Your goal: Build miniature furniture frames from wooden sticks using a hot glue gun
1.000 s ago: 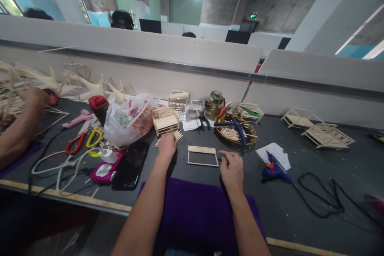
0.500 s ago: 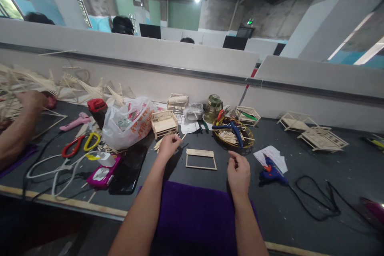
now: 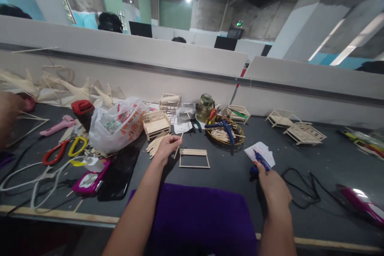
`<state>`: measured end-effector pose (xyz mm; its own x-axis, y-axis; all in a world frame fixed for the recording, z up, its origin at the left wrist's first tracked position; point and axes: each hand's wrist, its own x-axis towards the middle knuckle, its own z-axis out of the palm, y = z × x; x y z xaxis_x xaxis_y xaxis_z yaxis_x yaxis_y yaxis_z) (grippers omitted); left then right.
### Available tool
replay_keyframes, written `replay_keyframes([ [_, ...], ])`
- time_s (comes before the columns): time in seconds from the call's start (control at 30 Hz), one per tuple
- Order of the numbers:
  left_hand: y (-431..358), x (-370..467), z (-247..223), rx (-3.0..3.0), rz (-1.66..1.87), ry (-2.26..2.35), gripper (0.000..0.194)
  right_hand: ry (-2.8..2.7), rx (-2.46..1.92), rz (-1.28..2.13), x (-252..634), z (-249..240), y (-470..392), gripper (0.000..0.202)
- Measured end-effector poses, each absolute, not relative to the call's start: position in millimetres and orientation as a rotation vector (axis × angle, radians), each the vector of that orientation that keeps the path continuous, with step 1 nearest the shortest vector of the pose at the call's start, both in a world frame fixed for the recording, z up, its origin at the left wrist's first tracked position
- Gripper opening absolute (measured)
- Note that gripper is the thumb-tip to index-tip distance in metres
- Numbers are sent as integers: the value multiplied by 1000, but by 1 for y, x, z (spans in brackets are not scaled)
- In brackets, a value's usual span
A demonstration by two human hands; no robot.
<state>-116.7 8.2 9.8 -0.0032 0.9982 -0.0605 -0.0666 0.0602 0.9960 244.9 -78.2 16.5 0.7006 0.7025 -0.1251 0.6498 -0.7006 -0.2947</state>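
Between the fingertips of my left hand point(image 3: 169, 147) is a thin wooden stick point(image 3: 178, 147), held at a slant. Just right of it, a small rectangular stick frame point(image 3: 195, 159) lies flat on the dark table, with several sticks side by side along its far edge. My right hand point(image 3: 274, 188) has its fingers on the blue glue gun point(image 3: 261, 161), which rests partly on a white paper point(image 3: 268, 153). Behind my left hand lies a pile of loose sticks point(image 3: 156, 144). A purple cloth point(image 3: 201, 216) lies at the near edge.
Small stick models point(image 3: 304, 133) stand at the back. A basket point(image 3: 240, 138) of sticks, a green jar point(image 3: 205, 108), a plastic bag point(image 3: 115, 128), scissors point(image 3: 55, 152), a phone point(image 3: 120, 176) and cables surround the middle. Another person's hand point(image 3: 10, 108) is at far left.
My right hand has moved right, from beside the stick frame onto the glue gun. The stick in my left hand now stands more upright. The view has shifted to the right.
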Motion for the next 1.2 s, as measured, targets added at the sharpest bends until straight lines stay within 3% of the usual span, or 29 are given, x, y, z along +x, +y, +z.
replay_keyframes([
  [0.27,6,-112,13,1159,1167,1256,42,-1089,-2716,424,251,9,-67,67],
  [0.93,5,-109,15,1156,1213,1264,31,-1142,-2725,257,243,3,-81,48],
  [1.2,6,-108,11,1180,1257,1235,28,-1083,-2603,-48,232,9,-93,52],
])
